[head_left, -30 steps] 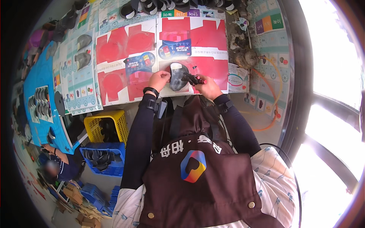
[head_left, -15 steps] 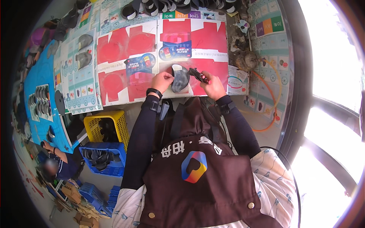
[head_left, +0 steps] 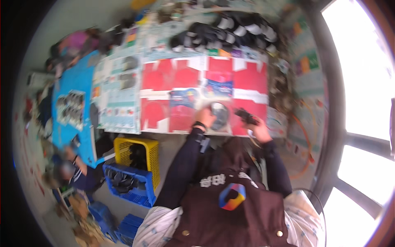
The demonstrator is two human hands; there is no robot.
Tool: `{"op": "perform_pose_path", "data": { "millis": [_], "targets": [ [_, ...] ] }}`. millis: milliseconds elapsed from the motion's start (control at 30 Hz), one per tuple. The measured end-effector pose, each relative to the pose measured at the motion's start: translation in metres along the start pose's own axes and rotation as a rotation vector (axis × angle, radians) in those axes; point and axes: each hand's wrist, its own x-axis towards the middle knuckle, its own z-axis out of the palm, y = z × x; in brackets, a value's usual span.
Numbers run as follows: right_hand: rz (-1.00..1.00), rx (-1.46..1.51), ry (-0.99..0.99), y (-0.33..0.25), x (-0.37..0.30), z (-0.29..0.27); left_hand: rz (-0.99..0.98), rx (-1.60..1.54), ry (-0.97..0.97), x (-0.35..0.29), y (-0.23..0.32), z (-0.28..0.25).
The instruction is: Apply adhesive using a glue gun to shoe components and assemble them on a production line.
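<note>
A dark grey, rounded shell-like piece (head_left: 220,117) with a pale patch lies on the red-printed cardboard (head_left: 181,119) near the table's front edge. At its left side is my left hand (head_left: 205,118), its fingers drawn together in a pinch; blur hides what is between them. My right hand (head_left: 260,131), to the right of the piece, is closed around a black hand tool (head_left: 246,117). The tool points up and left, apart from the piece. Motion blur hides its exact kind.
Dark pieces with white patches are heaped along the back (head_left: 230,31). A blue table (head_left: 74,88) stands at the left, with another person (head_left: 78,173) beside it. Below the table edge are a yellow crate (head_left: 152,164) and a blue crate (head_left: 144,191). An orange hose (head_left: 306,144) hangs at right.
The whole view has shifted, so the table and hands appear lower and farther right, and blurred. The right hand and its tool have drawn a little away from the grey piece.
</note>
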Motion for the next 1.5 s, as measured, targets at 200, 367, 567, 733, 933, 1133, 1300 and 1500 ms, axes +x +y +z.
{"op": "perform_pose_path", "data": {
  "millis": [200,367,567,733,933,1133,1300,1500],
  "targets": [
    [-0.133,0.051,0.104,-0.015,-0.027,-0.032,-0.250,-0.599,-0.089,-0.024,0.005,-0.082],
    [-0.137,-0.013,0.168,-0.026,-0.034,-0.025,-0.221,-1.341,0.281,-0.038,-0.116,-0.218],
    [-0.035,-0.053,0.301,-0.042,-0.038,0.011,-0.330,-1.465,1.007,-0.011,-0.297,-0.286],
    [-0.024,-0.088,0.450,-0.054,-0.042,0.047,-0.432,-1.404,1.108,0.034,-0.382,-0.271],
    [-0.022,-0.158,0.467,-0.067,-0.057,0.072,-0.441,-1.408,0.926,0.053,-0.425,-0.231],
    [0.107,-0.129,0.418,-0.071,-0.042,0.080,-0.645,-0.717,0.920,0.027,-0.410,-0.256],
    [0.028,-0.021,0.600,-0.083,-0.072,0.077,-0.184,-0.263,0.860,0.162,-0.217,-0.210],
    [-0.056,-0.333,0.550,-0.069,-0.062,0.106,-0.378,-0.085,0.635,0.291,-0.240,-0.167]
  ]
}}
